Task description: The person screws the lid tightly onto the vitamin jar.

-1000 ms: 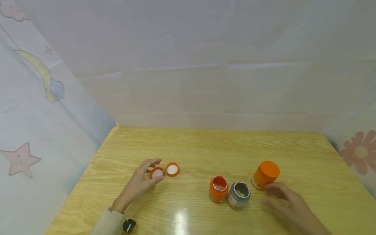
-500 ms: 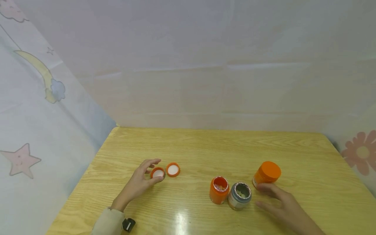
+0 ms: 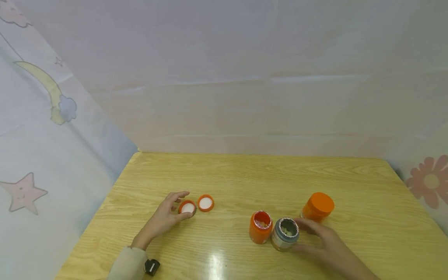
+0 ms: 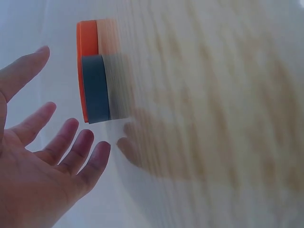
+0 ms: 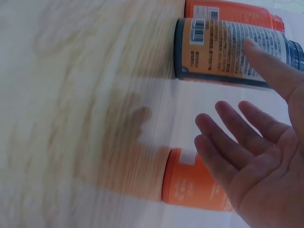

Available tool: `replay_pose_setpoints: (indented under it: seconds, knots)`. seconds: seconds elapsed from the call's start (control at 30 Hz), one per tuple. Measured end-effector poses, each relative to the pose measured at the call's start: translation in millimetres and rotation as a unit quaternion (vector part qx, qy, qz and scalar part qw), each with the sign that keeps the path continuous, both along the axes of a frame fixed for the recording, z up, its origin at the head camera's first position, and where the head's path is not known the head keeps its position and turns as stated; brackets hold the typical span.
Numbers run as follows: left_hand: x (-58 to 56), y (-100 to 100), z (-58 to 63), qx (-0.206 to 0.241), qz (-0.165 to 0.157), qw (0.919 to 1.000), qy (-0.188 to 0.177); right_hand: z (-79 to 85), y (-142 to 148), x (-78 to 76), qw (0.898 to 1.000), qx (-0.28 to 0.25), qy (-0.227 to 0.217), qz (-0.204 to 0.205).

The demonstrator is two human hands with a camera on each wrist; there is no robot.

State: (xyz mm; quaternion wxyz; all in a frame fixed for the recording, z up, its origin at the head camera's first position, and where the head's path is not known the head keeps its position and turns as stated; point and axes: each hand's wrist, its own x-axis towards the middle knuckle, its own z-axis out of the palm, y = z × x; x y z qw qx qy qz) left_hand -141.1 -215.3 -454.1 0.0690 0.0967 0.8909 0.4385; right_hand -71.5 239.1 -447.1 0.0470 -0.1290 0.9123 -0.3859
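My left hand (image 3: 161, 218) hovers around a grey-sided lid (image 3: 187, 208), its thumb and fingers spread on either side. In the left wrist view a gap separates the fingers from that lid (image 4: 96, 90). An orange lid (image 3: 205, 203) with a white inside lies right beside it. At the right, my right hand (image 3: 323, 244) reaches up to an uncapped grey jar (image 3: 282, 242) holding pale pieces. Its fingers are extended and not wrapped round the jar; whether the thumb touches cannot be told. An uncapped orange jar (image 3: 259, 232) with small pieces inside stands left of the grey one.
A capped orange jar (image 3: 316, 208) stands behind my right hand, close to its fingers. The wooden table (image 3: 224, 175) has a pale cloth wall (image 3: 224, 109) behind it. A small black object (image 3: 152, 267) is near the left sleeve.
My right hand has moved left, from beside the capped orange jar to the grey jar. The left hand, the lids and the jars look nearly unmoved.
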Motion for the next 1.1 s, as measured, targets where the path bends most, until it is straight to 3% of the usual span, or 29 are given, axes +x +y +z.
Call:
replay_pose_setpoints:
  seconds: [0.37, 0.7, 0.93, 1.1]
  knots:
    - [-2.7, -5, -2.3, -0.011, 0.0, 0.9996, -0.025, -2.4, -10, -3.2, 0.998, -0.036, -0.017, 0.048]
    - [-3.9, -7, -4.9, -0.002, -0.025, 0.9988, -0.043, -1.3, -20, -4.1, 0.997, -0.063, -0.02, 0.047]
    - [-5.1, -9, -5.6, -0.021, -0.048, 0.9983, -0.025, -0.6, -21, -4.3, 0.996, -0.066, -0.032, 0.047]
    - [-4.6, -8, -5.2, -0.031, -0.044, 0.9983, -0.021, 0.0, -23, -4.9, 0.996, -0.062, -0.04, 0.041]
